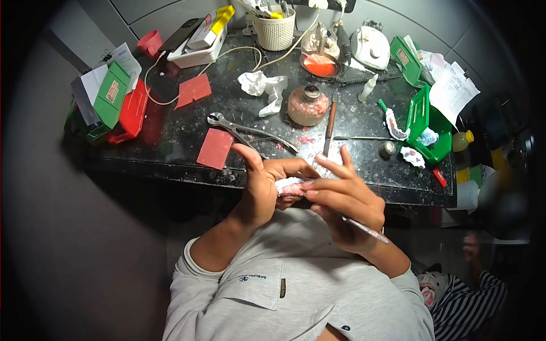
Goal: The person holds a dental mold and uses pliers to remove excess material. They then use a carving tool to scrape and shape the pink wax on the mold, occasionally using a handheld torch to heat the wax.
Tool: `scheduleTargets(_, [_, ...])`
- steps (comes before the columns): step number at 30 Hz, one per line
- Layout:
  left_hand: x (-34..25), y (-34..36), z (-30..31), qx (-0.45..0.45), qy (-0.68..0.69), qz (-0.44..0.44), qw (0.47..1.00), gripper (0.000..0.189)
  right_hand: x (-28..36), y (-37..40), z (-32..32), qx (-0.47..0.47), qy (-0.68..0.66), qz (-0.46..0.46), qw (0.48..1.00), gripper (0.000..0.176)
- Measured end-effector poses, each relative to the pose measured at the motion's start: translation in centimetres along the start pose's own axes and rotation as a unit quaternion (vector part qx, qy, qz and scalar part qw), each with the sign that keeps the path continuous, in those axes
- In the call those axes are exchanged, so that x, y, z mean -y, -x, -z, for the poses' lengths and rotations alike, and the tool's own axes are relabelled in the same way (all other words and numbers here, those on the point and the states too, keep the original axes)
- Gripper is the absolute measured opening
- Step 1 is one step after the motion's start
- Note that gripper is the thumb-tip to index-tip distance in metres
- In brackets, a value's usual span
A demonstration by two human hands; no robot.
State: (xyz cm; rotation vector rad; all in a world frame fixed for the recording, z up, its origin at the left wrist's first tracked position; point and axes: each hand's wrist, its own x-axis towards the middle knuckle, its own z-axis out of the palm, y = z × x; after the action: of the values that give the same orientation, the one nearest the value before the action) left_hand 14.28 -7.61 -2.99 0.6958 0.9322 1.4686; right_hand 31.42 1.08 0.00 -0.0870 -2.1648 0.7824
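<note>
My left hand (pixel 263 184) is closed around a white dental cast with pink wax (pixel 291 186) on it, held just in front of the bench edge. My right hand (pixel 352 202) grips a slim metal carving tool (pixel 367 228), whose handle sticks out below the palm; its working tip is hidden. Fingertips of the right hand touch the pink wax. Beyond the hands lie metal pliers (pixel 250 132), a pink wax sheet (pixel 215 149) and a wooden-handled wax knife (pixel 330 122). A glass spirit lamp (pixel 307 107) stands behind them.
The black bench (pixel 187 122) also bears a thin metal spatula (pixel 364 138), another dental cast (pixel 396 125), an open green box (pixel 438 133), crumpled tissue (pixel 264 88) and a red-green box (pixel 128 111). Another person's striped sleeve (pixel 472 304) shows at lower right.
</note>
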Motion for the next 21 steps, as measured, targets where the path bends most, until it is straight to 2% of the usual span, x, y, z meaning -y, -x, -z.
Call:
scheduleTargets(1, [-0.1,0.0,-0.3,0.005,-0.042,0.003,0.999,0.133,0.0,0.1,-0.2,0.001,0.000,-0.001,1.000,0.023])
scheduleTargets(2, [-0.2,0.2,-0.3,-0.005,-0.034,0.027,0.999,0.131,0.1,0.2,-0.5,0.016,-0.005,0.007,1.000,0.023])
scheduleTargets(6, [0.0,0.1,0.3,0.017,-0.032,0.010,0.999,0.131,0.0,0.6,-1.2,0.025,-0.020,0.009,0.999,0.021])
scheduleTargets(8, [-0.1,0.3,0.2,0.009,0.013,0.060,0.998,0.130,-0.1,0.6,-1.4,0.020,-0.031,0.002,0.999,0.020])
scheduleTargets(14, [-0.7,0.5,-0.2,0.017,0.025,0.090,0.995,0.131,-0.4,0.5,-1.2,0.030,-0.026,0.026,0.999,0.018])
scheduleTargets(17, [-0.2,0.3,-0.7,-0.006,0.016,0.063,0.998,0.133,-0.2,0.1,-0.9,0.044,-0.044,0.040,0.997,0.019])
scheduleTargets(21, [-0.5,0.3,-0.4,-0.013,0.043,0.086,0.995,0.134,-0.1,0.0,-0.8,0.046,-0.064,0.015,0.997,0.020])
